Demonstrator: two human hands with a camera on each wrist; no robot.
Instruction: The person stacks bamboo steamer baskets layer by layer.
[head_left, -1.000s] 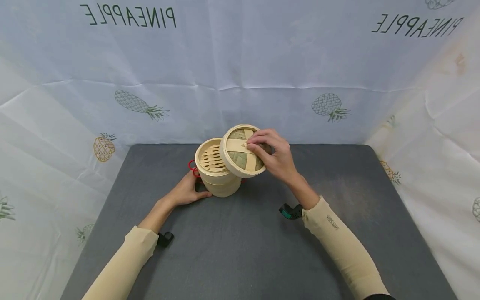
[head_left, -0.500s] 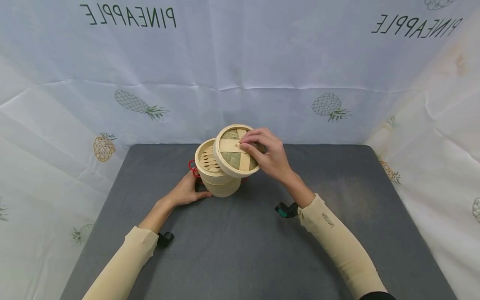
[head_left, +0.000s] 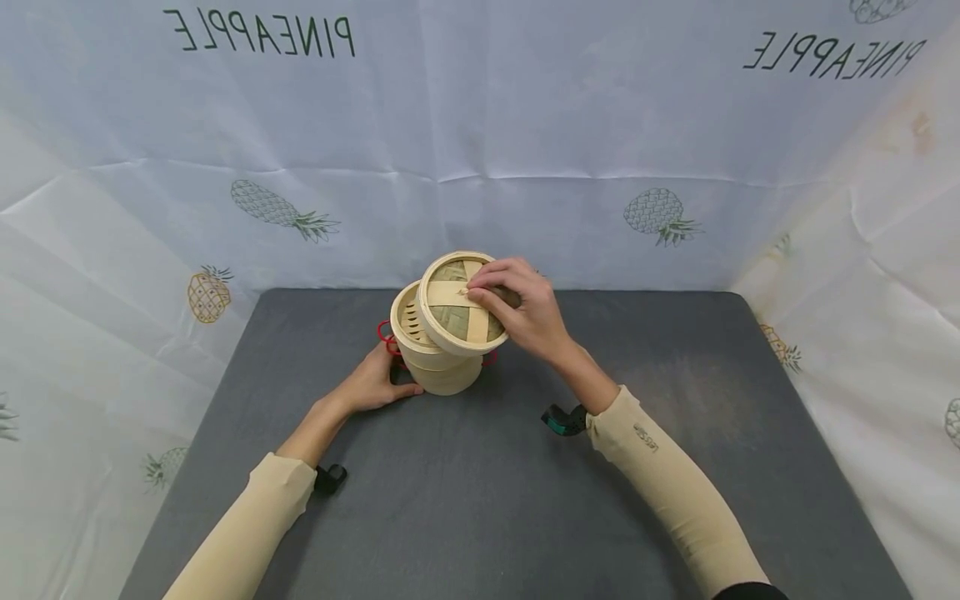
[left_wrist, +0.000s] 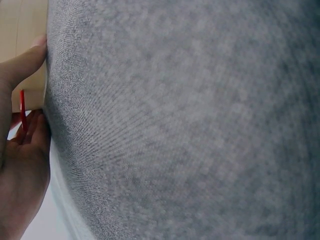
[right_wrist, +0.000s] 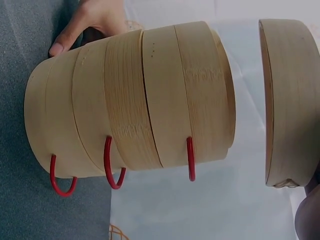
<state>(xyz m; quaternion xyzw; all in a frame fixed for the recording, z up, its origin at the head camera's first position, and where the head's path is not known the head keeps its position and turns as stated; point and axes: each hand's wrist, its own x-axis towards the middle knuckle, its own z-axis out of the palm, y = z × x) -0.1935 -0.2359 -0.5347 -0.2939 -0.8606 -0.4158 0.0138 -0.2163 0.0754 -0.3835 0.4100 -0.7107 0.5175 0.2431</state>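
A bamboo steamer (head_left: 444, 380) of stacked round tiers stands upright on the table, with red loop handles (right_wrist: 113, 170) on its side. My left hand (head_left: 367, 383) holds its base from the left; in the left wrist view the thumb (left_wrist: 30, 60) lies along the wall and the fingers reach round behind. Above the stack, my right hand (head_left: 525, 312) pinches the small loop at the centre of the woven lid (head_left: 448, 293). The lid is tilted and covers the right part of the slatted top tier (head_left: 411, 321). A gap separates lid and steamer in the right wrist view.
The dark grey table (head_left: 480, 500) extends on both sides and in front of the steamer. Behind it hangs a white cloth (head_left: 480, 125) with pineapple prints, close to the table's back edge. Black wrist cameras (head_left: 564, 420) sit under both forearms.
My right hand has carried the lid leftward, so it covers more of the steamer's open top. The left hand and the steamer have stayed in place.
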